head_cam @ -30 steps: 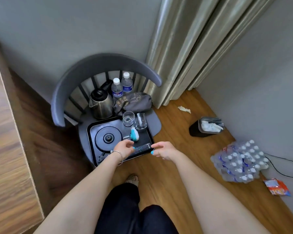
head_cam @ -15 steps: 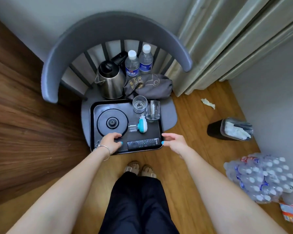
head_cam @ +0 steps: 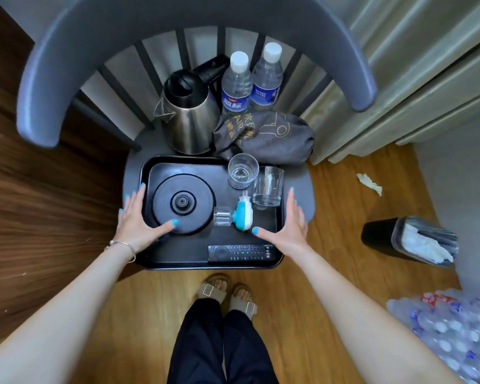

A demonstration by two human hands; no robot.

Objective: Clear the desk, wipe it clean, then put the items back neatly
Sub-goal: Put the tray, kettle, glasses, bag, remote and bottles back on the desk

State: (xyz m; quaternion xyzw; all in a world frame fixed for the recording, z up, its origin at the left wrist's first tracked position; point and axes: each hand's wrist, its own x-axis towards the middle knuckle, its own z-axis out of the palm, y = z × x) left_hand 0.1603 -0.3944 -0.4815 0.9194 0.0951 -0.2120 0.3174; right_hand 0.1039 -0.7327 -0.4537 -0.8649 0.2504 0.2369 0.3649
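A black tray sits on the seat of a grey chair. It holds a round black kettle base, two clear glasses, a teal-and-white plug-in device and a black remote. My left hand lies along the tray's left rim, fingers straight outside it and thumb on the kettle base. My right hand lies along the right rim the same way, thumb inside the tray. Behind the tray stand a steel kettle, two water bottles and a grey bag.
The chair's curved backrest arches over the far side. A dark wooden panel rises at the left and a curtain hangs at the right. On the wooden floor are a black bin, a paper scrap and a wrapped pack of bottles.
The view has come much closer to the chair. Both hands have moved from the tray's front edge, near the remote, out to its left and right rims.
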